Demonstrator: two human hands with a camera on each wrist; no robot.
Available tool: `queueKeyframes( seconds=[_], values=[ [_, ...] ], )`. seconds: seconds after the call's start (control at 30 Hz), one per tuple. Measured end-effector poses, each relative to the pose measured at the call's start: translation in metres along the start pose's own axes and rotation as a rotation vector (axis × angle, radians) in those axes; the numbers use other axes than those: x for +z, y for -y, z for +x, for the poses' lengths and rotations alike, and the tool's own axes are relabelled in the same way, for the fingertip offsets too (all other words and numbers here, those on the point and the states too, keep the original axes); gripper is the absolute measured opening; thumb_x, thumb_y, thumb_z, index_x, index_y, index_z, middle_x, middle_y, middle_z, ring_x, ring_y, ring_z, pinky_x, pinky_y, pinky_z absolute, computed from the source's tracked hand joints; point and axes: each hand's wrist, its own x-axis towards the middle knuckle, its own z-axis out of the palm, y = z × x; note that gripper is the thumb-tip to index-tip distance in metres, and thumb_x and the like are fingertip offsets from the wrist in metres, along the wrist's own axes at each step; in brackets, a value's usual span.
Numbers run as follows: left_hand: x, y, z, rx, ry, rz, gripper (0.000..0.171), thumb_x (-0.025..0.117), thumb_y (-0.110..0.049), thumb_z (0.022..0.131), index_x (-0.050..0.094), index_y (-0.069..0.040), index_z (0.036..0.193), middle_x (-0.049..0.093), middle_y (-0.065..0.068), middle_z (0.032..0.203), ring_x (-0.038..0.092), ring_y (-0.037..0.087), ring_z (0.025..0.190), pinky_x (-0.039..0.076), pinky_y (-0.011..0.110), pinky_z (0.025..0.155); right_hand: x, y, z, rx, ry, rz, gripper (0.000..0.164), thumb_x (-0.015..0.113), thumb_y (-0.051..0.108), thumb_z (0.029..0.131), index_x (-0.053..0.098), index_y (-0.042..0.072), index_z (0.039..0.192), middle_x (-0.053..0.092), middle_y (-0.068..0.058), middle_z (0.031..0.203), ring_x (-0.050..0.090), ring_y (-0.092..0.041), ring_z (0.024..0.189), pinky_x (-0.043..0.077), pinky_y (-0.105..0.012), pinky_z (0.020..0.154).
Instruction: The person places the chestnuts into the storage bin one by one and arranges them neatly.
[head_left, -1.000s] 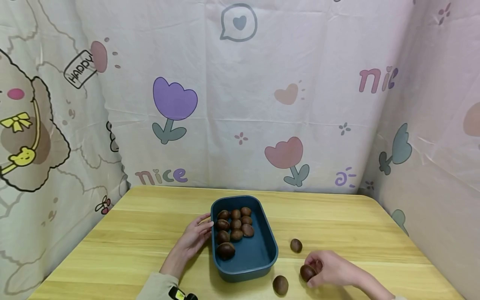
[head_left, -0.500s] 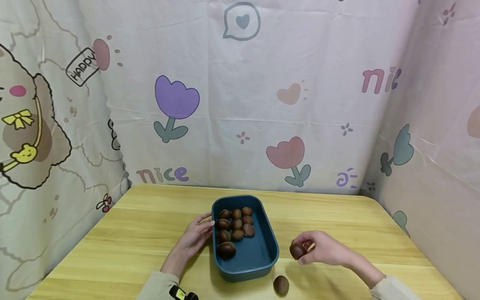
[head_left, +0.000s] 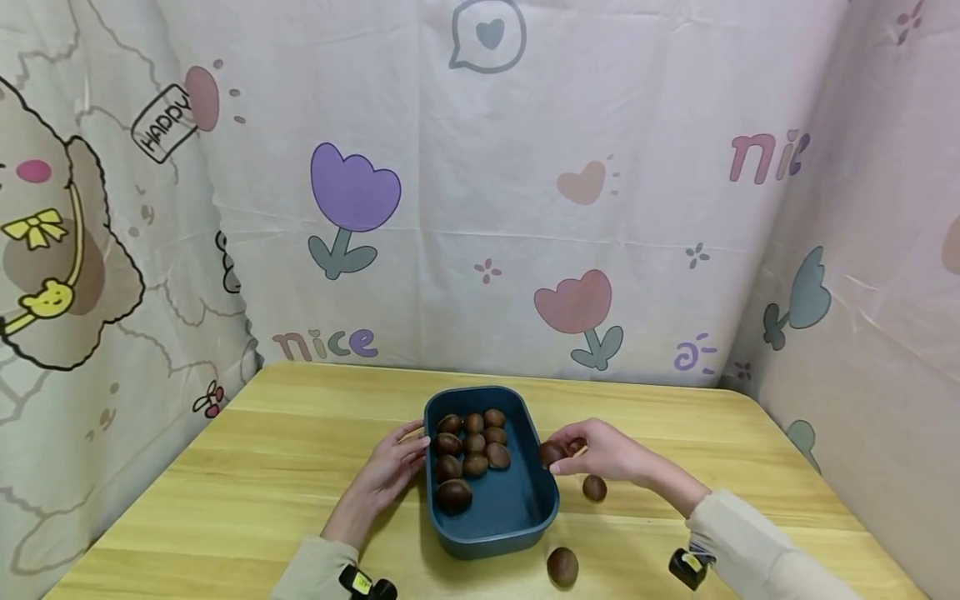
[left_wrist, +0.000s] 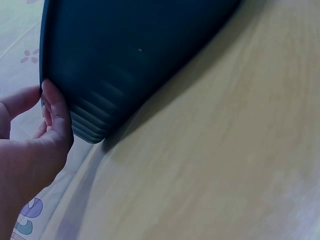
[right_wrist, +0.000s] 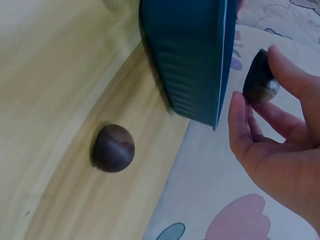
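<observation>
A dark blue rectangular bin point(head_left: 498, 546) stands on the table, with several brown chestnuts point(head_left: 474, 442) in rows along its left and far part. My left hand point(head_left: 390, 471) lies against the bin's left side, fingertips at the rim. In the left wrist view, the fingers touch the bin's outer wall point(left_wrist: 135, 50). Just over the bin's right rim, my right hand point(head_left: 600, 450) pinches a chestnut point(head_left: 552, 452) between thumb and fingers. A second chestnut point(head_left: 577, 446) shows partly tucked within that hand. The right wrist view shows the pinched chestnut point(right_wrist: 261, 80) beside the rim.
Two loose chestnuts lie on the wooden table: one chestnut point(head_left: 594, 488) below my right hand, another chestnut point(head_left: 562, 567) near the bin's front right corner. A patterned cloth point(head_left: 480, 183) hangs behind the table point(head_left: 315, 417) and on both sides.
My right hand has moved left and away from me with the chestnuts, from the table to the bin's right rim. My left hand has stayed at the bin.
</observation>
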Motion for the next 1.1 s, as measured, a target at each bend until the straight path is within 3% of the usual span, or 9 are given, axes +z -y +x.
queueKeyframes(
  seconds=[0.23,0.47,0.73,1.1],
  values=[
    [0.0,-0.001,0.0,-0.002,0.008,-0.003,0.048,0.048,0.001,0.098,0.027,0.009,0.141,0.055,0.009,0.11,0.055,0.014,0.091,0.047,0.024,0.079,0.01,0.009,0.024,0.008,-0.027,0.007,0.031,0.074,0.019,0.087,0.069,0.001,0.111,0.067,0.0,0.096,0.059,-0.017,0.088,0.049,-0.031,0.076],
    [0.0,-0.001,0.001,0.003,0.007,0.001,0.047,0.047,0.001,0.099,0.028,0.008,0.14,0.054,0.009,0.111,0.055,0.014,0.091,0.046,0.024,0.079,0.029,0.015,0.041,-0.006,-0.01,0.013,0.031,0.077,0.016,0.083,0.069,0.0,0.109,0.067,0.0,0.091,0.057,-0.015,0.08,0.05,-0.028,0.071],
    [-0.001,0.001,0.0,0.001,0.007,0.009,0.047,0.048,0.001,0.098,0.028,0.009,0.14,0.055,0.008,0.108,0.055,0.014,0.09,0.047,0.024,0.078,0.053,0.018,0.051,-0.005,0.012,-0.027,0.025,0.079,0.013,0.081,0.071,0.001,0.102,0.065,0.002,0.084,0.057,-0.014,0.075,0.049,-0.028,0.065],
    [0.0,-0.001,-0.001,0.001,0.006,0.007,0.047,0.047,0.001,0.098,0.028,0.009,0.141,0.055,0.008,0.109,0.055,0.013,0.09,0.047,0.024,0.078,0.066,0.02,0.061,-0.055,0.064,-0.089,0.018,0.079,0.01,0.08,0.072,0.005,0.095,0.062,0.004,0.077,0.052,-0.007,0.065,0.044,-0.024,0.059]
  ],
)
